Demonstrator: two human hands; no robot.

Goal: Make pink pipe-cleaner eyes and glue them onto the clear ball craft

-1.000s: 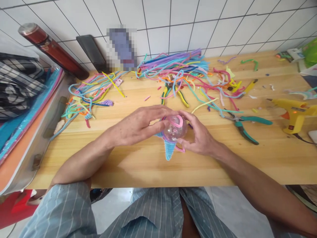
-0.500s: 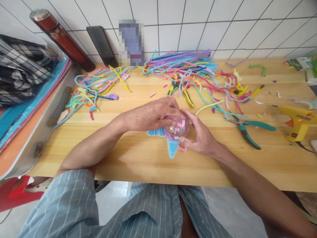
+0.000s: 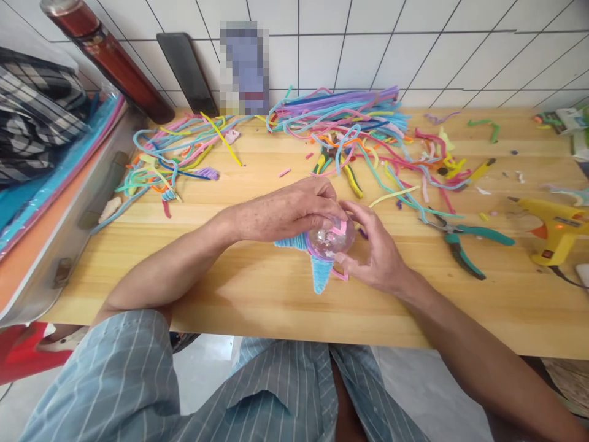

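Observation:
A clear plastic ball with shiny bits showing in it rests in a purple-edged piece with light-blue, pipe-cleaner-wrapped points. A pink bent pipe cleaner piece lies against the top of the ball. From the upper left, my left hand pinches at that pink piece, its thumb and fingertips close together over the ball; the exact contact is partly hidden. My right hand curls around the ball's right side, thumb near and fingers far. Another pink strip pokes out below the right thumb.
Loose pipe cleaners lie in piles along the back, with yellow-handled pliers among them. At right are teal-handled pliers and a yellow glue gun. A red-brown thermos, black phone and plastic box stand left.
My left thumb and fingertips have shifted slightly back, showing more of the pink piece. My right hand stays around the ball. The camera view has tilted a little.

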